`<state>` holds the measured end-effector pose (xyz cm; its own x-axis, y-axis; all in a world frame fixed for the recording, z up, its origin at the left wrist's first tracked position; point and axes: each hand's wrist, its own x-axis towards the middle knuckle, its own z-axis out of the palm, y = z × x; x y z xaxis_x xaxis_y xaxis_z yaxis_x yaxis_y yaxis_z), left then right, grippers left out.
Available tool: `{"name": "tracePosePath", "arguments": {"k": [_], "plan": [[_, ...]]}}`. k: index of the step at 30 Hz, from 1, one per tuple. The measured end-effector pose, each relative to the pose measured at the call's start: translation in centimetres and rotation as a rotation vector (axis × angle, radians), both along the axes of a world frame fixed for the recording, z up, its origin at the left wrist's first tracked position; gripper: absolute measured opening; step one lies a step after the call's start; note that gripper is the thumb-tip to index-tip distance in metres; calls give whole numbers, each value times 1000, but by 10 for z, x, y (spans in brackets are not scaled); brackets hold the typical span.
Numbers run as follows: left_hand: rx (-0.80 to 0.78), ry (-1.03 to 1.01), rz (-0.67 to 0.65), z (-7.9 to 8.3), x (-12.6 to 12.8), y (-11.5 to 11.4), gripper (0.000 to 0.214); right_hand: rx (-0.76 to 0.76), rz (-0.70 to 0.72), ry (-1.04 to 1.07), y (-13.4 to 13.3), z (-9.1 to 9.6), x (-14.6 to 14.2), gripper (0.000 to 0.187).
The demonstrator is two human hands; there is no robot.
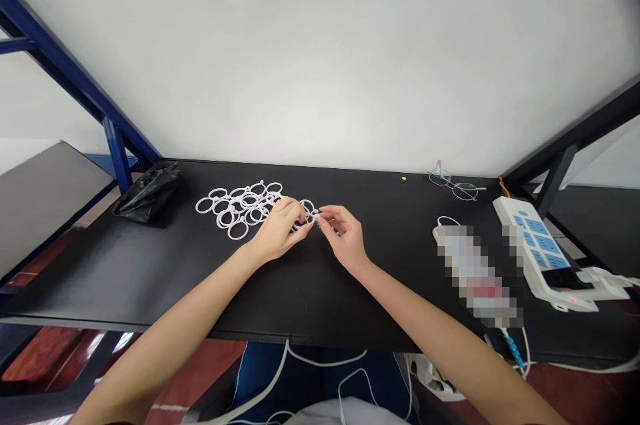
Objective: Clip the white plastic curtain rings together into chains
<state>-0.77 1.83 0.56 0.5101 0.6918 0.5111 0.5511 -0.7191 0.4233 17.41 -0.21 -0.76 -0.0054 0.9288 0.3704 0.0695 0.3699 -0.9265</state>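
Observation:
My left hand (280, 230) and my right hand (345, 233) meet over the middle of the black table, fingertips nearly touching. Between them is a white curtain ring (307, 203), a thin hoop with a small knob-like eyelet. Both hands are closed in a pinch at its small end; the fingers hide part of it. A loose pile of similar white rings (238, 230) lies flat and overlapping just left of my left hand, which partly covers its right side.
A crumpled black plastic bag (150, 193) lies at the table's left. On the right are eyeglasses (453, 186), a blurred-out phone-like object (475, 271) with a cable, and a white power strip (537, 245). A wall (320, 65) rises behind the black table (240, 305).

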Motion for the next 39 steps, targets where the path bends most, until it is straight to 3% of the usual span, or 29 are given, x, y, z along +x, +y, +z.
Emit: {"name": "tracePosePath", "arguments": {"k": [13, 21, 29, 36, 39], "plan": [[-22, -34, 11, -2, 2, -1, 11, 22, 40, -8, -1, 4, 2, 10], [-27, -30, 37, -1, 2, -2, 19, 44, 15, -26, -1, 2, 1, 12], [-35, -51, -24, 2, 4, -8, 27, 131, -82, -38, -8, 4, 1, 8], [-98, -81, -23, -1, 3, -9, 40, 144, -87, -55, -10, 3, 1, 7], [-99, -82, -28, -1, 2, -8, 36, 137, -82, -64, -11, 3, 2, 8]]}}
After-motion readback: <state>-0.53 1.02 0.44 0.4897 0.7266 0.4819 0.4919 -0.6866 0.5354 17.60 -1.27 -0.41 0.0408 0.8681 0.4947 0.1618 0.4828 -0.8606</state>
